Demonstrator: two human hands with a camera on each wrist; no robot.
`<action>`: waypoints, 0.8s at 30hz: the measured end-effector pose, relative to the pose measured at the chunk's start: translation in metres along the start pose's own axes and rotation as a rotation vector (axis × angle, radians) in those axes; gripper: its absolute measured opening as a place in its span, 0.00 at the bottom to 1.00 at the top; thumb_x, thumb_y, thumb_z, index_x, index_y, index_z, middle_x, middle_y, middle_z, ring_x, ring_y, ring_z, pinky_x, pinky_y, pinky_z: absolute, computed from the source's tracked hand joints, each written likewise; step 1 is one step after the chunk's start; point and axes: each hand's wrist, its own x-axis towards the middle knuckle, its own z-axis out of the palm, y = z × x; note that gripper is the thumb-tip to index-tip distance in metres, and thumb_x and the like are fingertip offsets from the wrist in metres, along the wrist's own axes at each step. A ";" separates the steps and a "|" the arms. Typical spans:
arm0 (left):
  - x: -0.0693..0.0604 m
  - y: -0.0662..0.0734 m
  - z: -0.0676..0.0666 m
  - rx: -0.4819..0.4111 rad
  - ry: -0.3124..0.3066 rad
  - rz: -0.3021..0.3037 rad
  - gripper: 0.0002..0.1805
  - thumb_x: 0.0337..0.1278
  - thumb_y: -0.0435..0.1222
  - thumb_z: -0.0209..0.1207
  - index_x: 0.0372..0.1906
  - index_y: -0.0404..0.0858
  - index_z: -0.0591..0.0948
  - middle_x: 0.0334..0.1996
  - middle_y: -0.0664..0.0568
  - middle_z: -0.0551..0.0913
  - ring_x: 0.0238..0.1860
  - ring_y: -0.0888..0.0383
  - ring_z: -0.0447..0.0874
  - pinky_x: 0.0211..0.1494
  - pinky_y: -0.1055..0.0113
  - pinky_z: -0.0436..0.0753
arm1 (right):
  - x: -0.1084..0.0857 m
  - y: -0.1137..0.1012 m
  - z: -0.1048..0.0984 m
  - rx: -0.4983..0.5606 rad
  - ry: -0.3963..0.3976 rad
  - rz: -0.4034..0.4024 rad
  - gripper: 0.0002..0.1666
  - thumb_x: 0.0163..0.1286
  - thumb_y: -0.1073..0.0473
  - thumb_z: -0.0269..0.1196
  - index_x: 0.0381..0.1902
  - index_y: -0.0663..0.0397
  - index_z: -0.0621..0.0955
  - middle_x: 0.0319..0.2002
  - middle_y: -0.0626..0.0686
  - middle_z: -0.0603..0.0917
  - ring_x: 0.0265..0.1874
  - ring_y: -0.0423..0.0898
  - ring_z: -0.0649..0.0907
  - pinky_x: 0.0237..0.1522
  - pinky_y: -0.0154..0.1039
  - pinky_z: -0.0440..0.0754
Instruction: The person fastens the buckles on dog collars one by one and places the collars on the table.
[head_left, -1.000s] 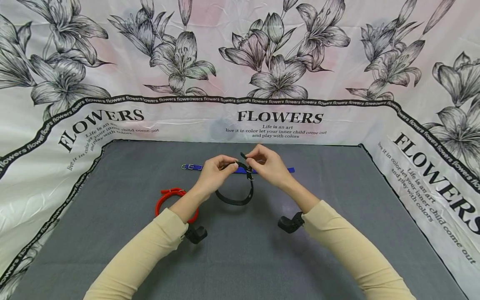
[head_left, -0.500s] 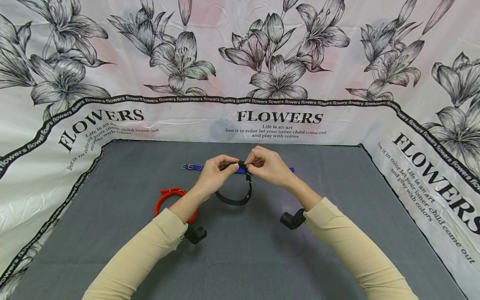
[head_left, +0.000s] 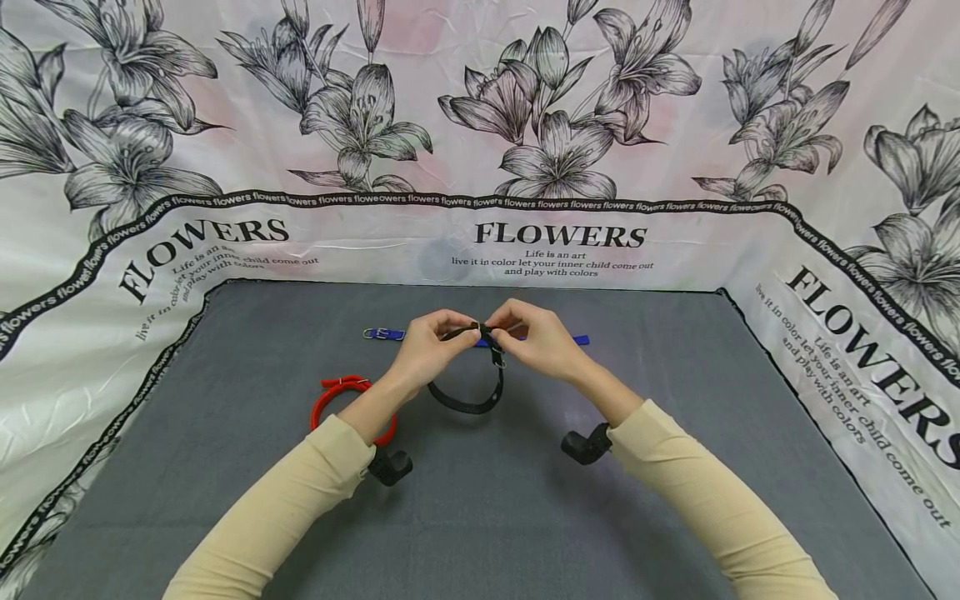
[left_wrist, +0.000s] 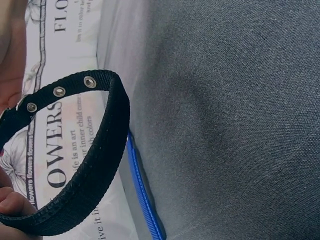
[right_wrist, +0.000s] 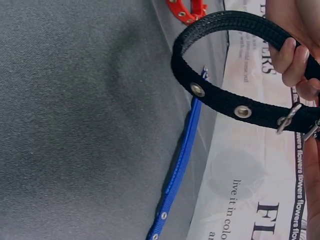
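A black collar [head_left: 468, 407] hangs in a loop above the grey cloth, held up between both hands. My left hand [head_left: 429, 348] pinches its upper part from the left. My right hand [head_left: 542, 340] pinches the strap beside the left fingertips. Metal-rimmed holes run along the black collar [left_wrist: 111, 145] in the left wrist view. A metal ring [right_wrist: 289, 120] and a buckle [right_wrist: 313, 131] sit on the band in the right wrist view. Fingers cover the strap's end, so how far it passes through the buckle is hidden.
Behind the hands a blue collar [head_left: 386, 334] lies stretched flat, partly covered by them. A red collar [head_left: 318, 410], looped, lies left of centre, partly under the left forearm. Flower-printed cloth [head_left: 390, 242] rises behind the grey cloth [head_left: 480, 517].
My right hand has come down slightly, closer to the left fingertips. The strap end that stuck up from its fingers no longer shows. My left hand stays nearly still.
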 end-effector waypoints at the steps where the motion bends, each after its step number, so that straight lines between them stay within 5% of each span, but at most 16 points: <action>1: 0.000 0.000 0.000 -0.003 0.004 -0.004 0.10 0.55 0.43 0.62 0.42 0.45 0.81 0.38 0.53 0.83 0.46 0.57 0.78 0.49 0.59 0.76 | 0.000 0.000 0.000 0.003 0.002 0.010 0.06 0.64 0.70 0.56 0.39 0.65 0.77 0.38 0.58 0.80 0.40 0.51 0.81 0.44 0.44 0.80; 8: 0.000 0.001 0.001 -0.028 0.030 -0.013 0.11 0.55 0.43 0.62 0.42 0.44 0.82 0.40 0.52 0.83 0.48 0.56 0.78 0.51 0.57 0.75 | -0.002 0.002 0.002 0.015 0.044 0.072 0.03 0.65 0.68 0.58 0.37 0.62 0.75 0.41 0.58 0.81 0.40 0.50 0.82 0.43 0.42 0.80; 14: -0.001 0.002 0.003 -0.029 0.038 -0.002 0.11 0.55 0.43 0.61 0.42 0.44 0.82 0.41 0.52 0.83 0.48 0.57 0.78 0.53 0.58 0.75 | -0.001 0.004 0.005 0.013 0.060 0.012 0.03 0.63 0.68 0.60 0.31 0.64 0.76 0.41 0.59 0.82 0.37 0.49 0.83 0.41 0.41 0.81; 24: -0.002 -0.001 0.002 -0.029 0.031 -0.021 0.11 0.54 0.46 0.62 0.41 0.48 0.82 0.41 0.55 0.82 0.49 0.59 0.76 0.56 0.56 0.73 | -0.006 0.007 0.007 0.029 0.047 -0.038 0.06 0.65 0.69 0.57 0.38 0.65 0.79 0.42 0.58 0.82 0.40 0.50 0.82 0.40 0.39 0.81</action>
